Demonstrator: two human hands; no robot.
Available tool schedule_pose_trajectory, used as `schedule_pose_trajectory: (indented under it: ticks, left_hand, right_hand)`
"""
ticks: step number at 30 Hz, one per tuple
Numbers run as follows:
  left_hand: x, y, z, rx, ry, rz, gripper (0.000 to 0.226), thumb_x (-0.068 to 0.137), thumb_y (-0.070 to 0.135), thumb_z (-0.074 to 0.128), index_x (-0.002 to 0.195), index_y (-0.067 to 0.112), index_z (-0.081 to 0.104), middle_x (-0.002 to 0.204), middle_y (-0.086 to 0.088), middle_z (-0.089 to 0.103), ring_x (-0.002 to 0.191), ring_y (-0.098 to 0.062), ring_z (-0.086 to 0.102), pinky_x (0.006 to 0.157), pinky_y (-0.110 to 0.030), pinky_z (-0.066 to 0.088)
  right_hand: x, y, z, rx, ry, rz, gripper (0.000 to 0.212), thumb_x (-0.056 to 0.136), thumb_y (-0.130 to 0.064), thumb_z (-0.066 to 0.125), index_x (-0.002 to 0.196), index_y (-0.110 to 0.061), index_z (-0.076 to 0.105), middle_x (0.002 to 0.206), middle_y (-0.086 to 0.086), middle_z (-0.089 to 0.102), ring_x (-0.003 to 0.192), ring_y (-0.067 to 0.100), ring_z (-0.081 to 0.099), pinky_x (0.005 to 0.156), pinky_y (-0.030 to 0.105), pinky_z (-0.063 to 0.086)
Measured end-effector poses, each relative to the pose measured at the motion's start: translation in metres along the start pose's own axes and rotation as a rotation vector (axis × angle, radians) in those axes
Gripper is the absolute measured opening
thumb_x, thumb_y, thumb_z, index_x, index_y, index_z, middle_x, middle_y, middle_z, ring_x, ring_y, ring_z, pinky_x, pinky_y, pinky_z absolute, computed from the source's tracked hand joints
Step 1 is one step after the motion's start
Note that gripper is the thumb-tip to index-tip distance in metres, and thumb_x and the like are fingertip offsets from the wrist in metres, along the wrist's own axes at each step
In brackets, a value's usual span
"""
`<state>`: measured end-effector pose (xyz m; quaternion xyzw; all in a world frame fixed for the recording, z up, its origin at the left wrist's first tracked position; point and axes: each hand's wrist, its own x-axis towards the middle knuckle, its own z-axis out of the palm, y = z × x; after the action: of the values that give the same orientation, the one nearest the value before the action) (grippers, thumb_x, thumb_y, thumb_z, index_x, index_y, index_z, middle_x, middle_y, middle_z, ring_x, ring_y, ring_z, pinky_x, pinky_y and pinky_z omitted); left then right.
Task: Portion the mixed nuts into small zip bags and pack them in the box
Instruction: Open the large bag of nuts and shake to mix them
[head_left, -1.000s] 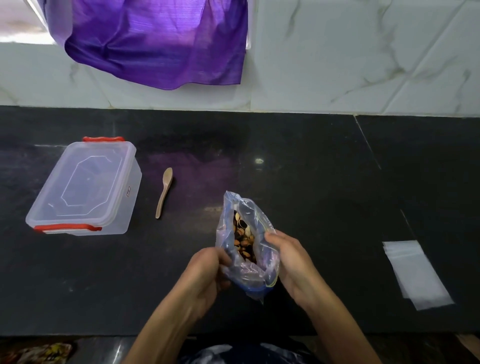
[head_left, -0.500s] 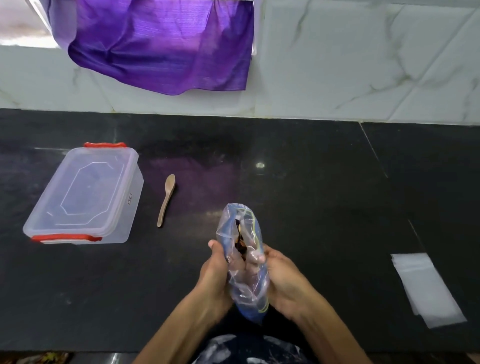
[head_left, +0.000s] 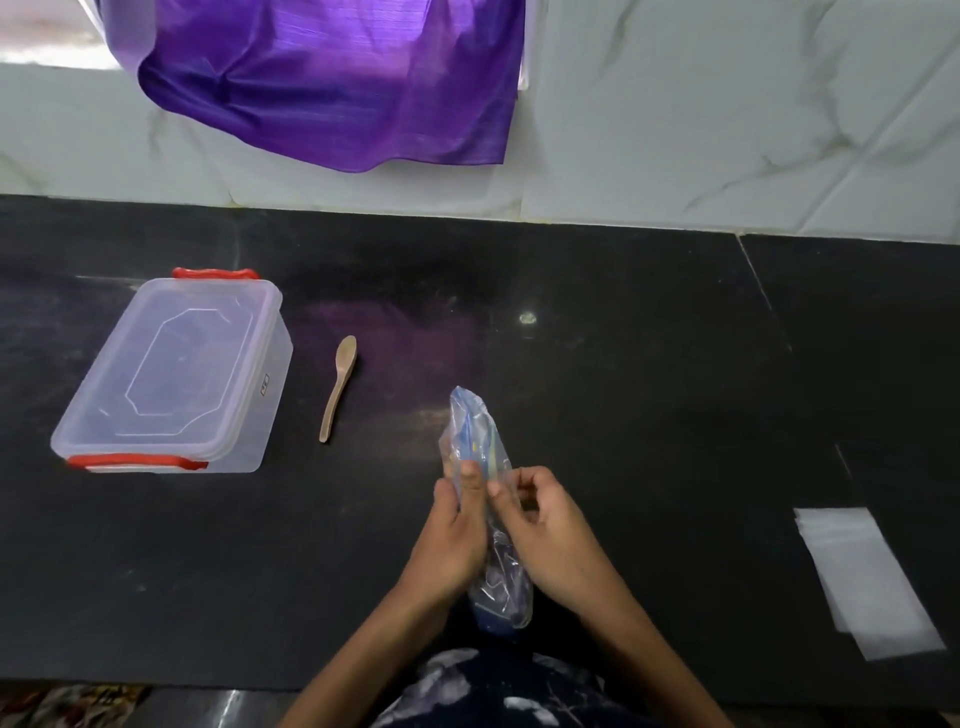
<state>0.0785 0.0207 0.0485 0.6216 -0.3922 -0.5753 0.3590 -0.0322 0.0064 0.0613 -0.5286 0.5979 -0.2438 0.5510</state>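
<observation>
head view | my left hand (head_left: 457, 525) and right hand (head_left: 540, 525) both pinch the nut bag (head_left: 480, 447) upright above the surface (head_left: 623, 364) | lidded box (head_left: 171, 374) far left, small zip bags (head_left: 867, 577) right | risk: mouth slips from my pinch, nuts spill
</observation>
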Motion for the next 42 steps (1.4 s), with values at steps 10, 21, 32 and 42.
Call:
schedule_pose_trajectory:
  ticks: [10, 21, 32, 42]
  left_hand:
    - [0.012, 0.004, -0.010, -0.297, 0.115, -0.361, 0.072, 0.099, 0.054, 0.019, 0.082, 0.001, 0.064, 0.095, -0.024, 0.071, 0.092, -0.033, 0.067, 0.090, -0.040, 0.050]
    - [0.017, 0.048, -0.016, 0.667, 0.283, 0.383, 0.063, 0.089, 0.041, 0.060, 0.144, 0.027, 0.031, 0.134, 0.009, 0.041, 0.120, -0.008, 0.042, 0.101, -0.033, 0.038]
    - [0.062, 0.064, -0.017, 0.899, 0.186, 0.320, 0.020, 0.100, 0.017, 0.043, 0.097, 0.011, 0.062, 0.091, -0.004, 0.064, 0.082, -0.022, 0.060, 0.067, -0.030, 0.045]
    - [0.065, 0.067, -0.012, -0.062, 0.008, -0.253, 0.040, 0.100, 0.028, 0.046, 0.083, -0.001, 0.068, 0.059, -0.007, 0.064, 0.050, -0.014, 0.060, 0.059, -0.025, 0.052]
  right_hand:
    - [0.007, -0.001, -0.013, 0.366, 0.109, 0.252, 0.031, 0.100, -0.005, 0.035, 0.077, -0.007, 0.056, 0.060, 0.001, 0.058, 0.055, 0.009, 0.054, 0.054, 0.021, 0.047]
    - [0.016, -0.017, -0.025, -0.326, 0.195, -0.248, 0.057, 0.087, -0.061, 0.040, 0.134, -0.028, 0.037, 0.121, -0.015, 0.043, 0.108, 0.001, 0.048, 0.088, 0.023, 0.045]
    - [0.061, -0.020, -0.031, -0.541, 0.181, -0.229, 0.026, 0.101, -0.024, 0.039, 0.093, -0.015, 0.062, 0.083, 0.001, 0.064, 0.077, 0.019, 0.061, 0.066, 0.032, 0.045]
    - [0.060, -0.031, -0.041, -0.019, 0.088, -0.073, 0.023, 0.101, -0.029, 0.039, 0.106, -0.018, 0.058, 0.094, -0.010, 0.062, 0.088, 0.000, 0.059, 0.070, 0.009, 0.046]
